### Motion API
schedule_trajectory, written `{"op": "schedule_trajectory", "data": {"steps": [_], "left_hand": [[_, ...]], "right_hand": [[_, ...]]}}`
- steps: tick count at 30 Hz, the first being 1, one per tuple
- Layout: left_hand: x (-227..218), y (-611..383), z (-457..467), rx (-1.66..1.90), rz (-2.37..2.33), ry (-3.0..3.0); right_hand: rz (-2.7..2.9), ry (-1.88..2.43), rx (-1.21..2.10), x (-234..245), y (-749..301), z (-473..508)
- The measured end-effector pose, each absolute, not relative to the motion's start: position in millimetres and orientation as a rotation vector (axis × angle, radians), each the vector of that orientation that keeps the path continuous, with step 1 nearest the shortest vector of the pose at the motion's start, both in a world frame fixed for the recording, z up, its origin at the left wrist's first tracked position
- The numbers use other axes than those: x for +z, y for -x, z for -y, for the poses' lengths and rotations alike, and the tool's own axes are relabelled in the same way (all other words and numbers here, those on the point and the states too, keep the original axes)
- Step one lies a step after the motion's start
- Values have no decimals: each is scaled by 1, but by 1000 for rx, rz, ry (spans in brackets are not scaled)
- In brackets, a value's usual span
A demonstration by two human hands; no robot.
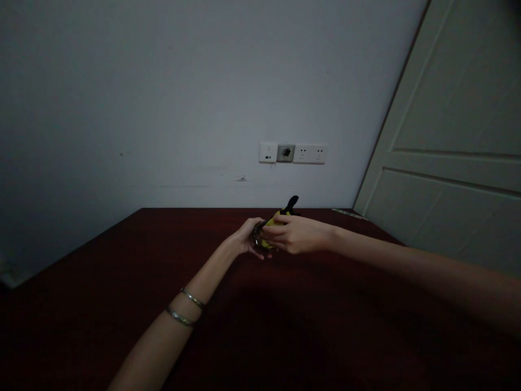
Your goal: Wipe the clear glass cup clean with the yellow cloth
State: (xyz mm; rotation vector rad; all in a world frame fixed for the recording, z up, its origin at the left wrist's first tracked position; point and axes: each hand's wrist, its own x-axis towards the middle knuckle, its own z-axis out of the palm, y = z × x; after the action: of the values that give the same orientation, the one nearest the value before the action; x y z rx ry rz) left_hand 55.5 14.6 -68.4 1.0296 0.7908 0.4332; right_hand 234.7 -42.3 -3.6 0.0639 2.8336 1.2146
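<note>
Both hands meet over the dark red tabletop, on a small tilted yellow-and-black object [268, 222]. A black, tongue-like end sticks up at its upper right, and its lower left end looks shiny and glassy. The dim light does not show its kind, nor whether it is one piece or two. My left hand [246, 237] is wrapped round the glassy end from the left and below. From the right, my right hand [291, 234] closes its fingers over the yellow part, hiding much of it. Two metal bangles [185, 307] circle my left forearm.
The dark red tabletop [171, 255] runs back to a pale wall [183, 98]. White sockets [309, 154] and a grey switch plate [285, 153] sit on the wall above the far edge. A white panelled door [456, 130] stands at the right. A thin strip [349, 213] lies at the far right corner.
</note>
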Motion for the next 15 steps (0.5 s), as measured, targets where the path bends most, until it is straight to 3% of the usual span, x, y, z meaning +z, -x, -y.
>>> {"op": "schedule_trajectory", "data": {"steps": [7,15], "left_hand": [[-70,-67,-9,145,-658,-1056],[-60,-64,-5,356,-748,-1081]], "right_hand": [[-2780,177,1151,15,-241,42],[-2787,-98,1405,4,-251,40]]}}
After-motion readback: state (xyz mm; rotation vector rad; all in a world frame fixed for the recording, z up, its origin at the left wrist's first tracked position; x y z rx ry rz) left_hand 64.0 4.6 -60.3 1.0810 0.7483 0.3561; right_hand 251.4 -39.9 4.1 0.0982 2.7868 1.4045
